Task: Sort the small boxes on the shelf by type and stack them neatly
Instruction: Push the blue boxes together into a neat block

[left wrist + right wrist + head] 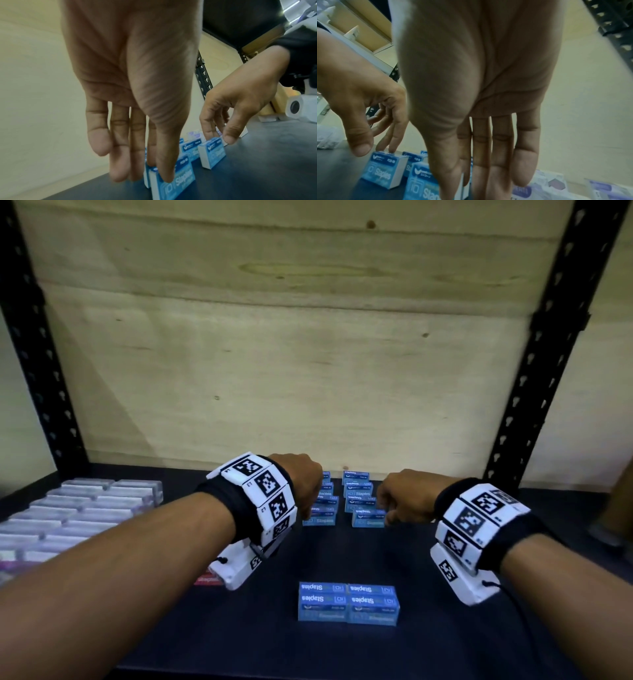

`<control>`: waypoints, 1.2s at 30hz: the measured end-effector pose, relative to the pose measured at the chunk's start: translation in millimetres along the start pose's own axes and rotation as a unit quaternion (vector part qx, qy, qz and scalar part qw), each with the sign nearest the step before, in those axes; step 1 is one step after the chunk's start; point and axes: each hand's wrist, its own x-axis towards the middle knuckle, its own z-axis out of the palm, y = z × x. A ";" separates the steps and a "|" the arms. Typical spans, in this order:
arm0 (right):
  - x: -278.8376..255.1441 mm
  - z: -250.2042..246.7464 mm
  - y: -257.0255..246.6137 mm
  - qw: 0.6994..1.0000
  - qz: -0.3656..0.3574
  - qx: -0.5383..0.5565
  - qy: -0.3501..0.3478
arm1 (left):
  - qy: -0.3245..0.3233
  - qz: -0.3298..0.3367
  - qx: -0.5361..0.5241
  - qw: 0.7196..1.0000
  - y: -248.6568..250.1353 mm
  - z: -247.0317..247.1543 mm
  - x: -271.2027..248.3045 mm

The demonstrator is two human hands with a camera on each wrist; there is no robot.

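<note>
At the lower centre of the head view, a finished block of blue staple boxes [348,603] sits stacked on the dark shelf [428,577]. Farther back, at mid-frame, two rows of upright blue boxes are flanked by both hands. The left hand [301,481] pinches the front box of the left row [319,520], thumb on its face; the right hand [404,498] pinches the front box of the right row [368,518]. Each box is best lifted straight up, so that neighbours are not toppled. Clear packs [68,515] lie at far left.
</note>
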 end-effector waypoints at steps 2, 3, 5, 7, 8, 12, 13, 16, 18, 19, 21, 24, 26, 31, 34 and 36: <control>3.0 1.0 -0.1 1.000 -0.002 -0.008 0.000 | 0.006 0.005 0.010 1.000 2.2 1.0 2.1; 3.5 1.1 -0.4 1.000 -0.004 -0.013 0.000 | 0.011 0.007 0.017 1.000 3.8 1.3 2.3; 2.3 0.4 -1.0 1.000 -0.005 -0.014 0.001 | 0.017 0.010 0.028 0.999 6.8 0.8 1.5; -2.8 -1.3 -1.9 1.000 -0.010 -0.006 0.004 | 0.011 0.013 0.027 0.999 7.7 -0.4 -0.9; -6.6 -2.0 -2.3 1.000 -0.016 -0.001 0.007 | 0.005 0.016 0.024 1.000 7.6 -1.1 -3.3; -23.9 -1.4 -5.0 0.999 -0.040 0.017 0.009 | -0.007 0.041 0.010 0.999 5.0 -0.2 -17.9; -28.3 0.4 -5.4 0.999 -0.046 0.022 0.009 | -0.012 0.049 0.006 0.999 3.7 0.5 -22.3; -41.8 6.2 -6.4 0.997 -0.063 0.037 -0.001 | -0.023 0.072 -0.011 0.997 -2.2 4.7 -36.1; -50.2 9.7 -6.0 0.996 -0.070 0.047 -0.012 | -0.026 0.086 -0.013 0.996 -5.9 8.8 -45.6; -53.8 11.0 -5.7 0.996 -0.072 0.052 -0.018 | -0.028 0.088 -0.017 0.996 -7.8 11.0 -50.3; -61.1 13.1 -5.2 0.994 -0.077 0.066 -0.030 | -0.036 0.091 -0.038 0.995 -11.1 13.1 -60.3; -71.2 14.6 -4.9 0.992 -0.084 0.084 -0.043 | -0.042 0.096 -0.054 0.993 -13.9 12.8 -72.5; -77.6 15.1 -5.5 0.991 -0.089 0.092 -0.048 | -0.046 0.099 -0.063 0.992 -13.5 13.2 -78.2; -86.8 17.3 -8.0 0.988 -0.093 0.106 -0.058 | -0.044 0.108 -0.060 0.991 -7.8 17.6 -87.1; -90.0 18.3 -9.2 0.989 -0.087 0.105 -0.059 | -0.044 0.105 -0.059 0.992 -3.7 18.6 -91.4; -91.6 18.7 -9.8 0.989 -0.083 0.102 -0.062 | -0.047 0.100 -0.055 0.992 -2.6 19.0 -93.6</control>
